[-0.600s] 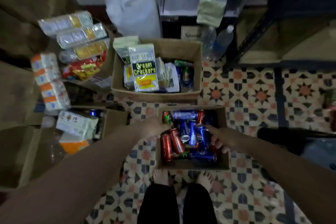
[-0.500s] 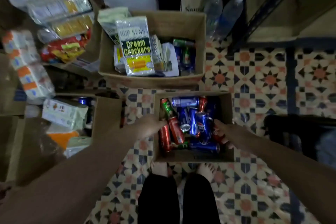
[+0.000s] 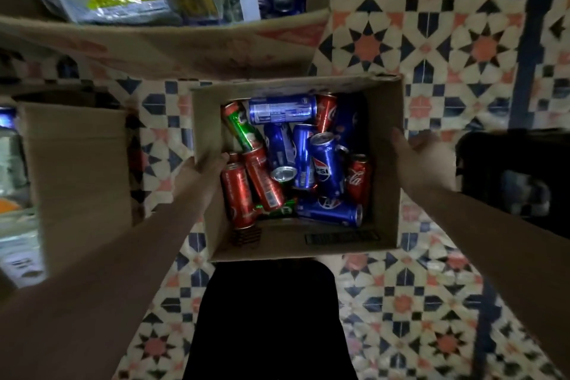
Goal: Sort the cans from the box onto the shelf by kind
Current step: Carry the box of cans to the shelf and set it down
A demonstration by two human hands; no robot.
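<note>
An open cardboard box (image 3: 384,120) sits in the middle of the view, full of loose cans lying in a jumble. Among them are blue Pepsi cans (image 3: 324,163), red Coca-Cola cans (image 3: 357,176), other red cans (image 3: 237,194) and a green can (image 3: 240,126). My left hand (image 3: 203,173) grips the box's left wall, with fingertips over the rim next to a red can. My right hand (image 3: 419,160) presses flat against the outside of the right wall. The box hides my feet. No shelf is in view.
A larger cardboard box (image 3: 185,40) of snack packets and bottles lies just beyond the can box. Another carton (image 3: 77,163) stands to the left, and a dark object (image 3: 509,179) to the right. Patterned floor tiles (image 3: 401,302) surround my black-clad legs (image 3: 268,318).
Both hands have shifted from among the cans to the box's side walls. The box now looks much larger and closer, and it covers my feet.
</note>
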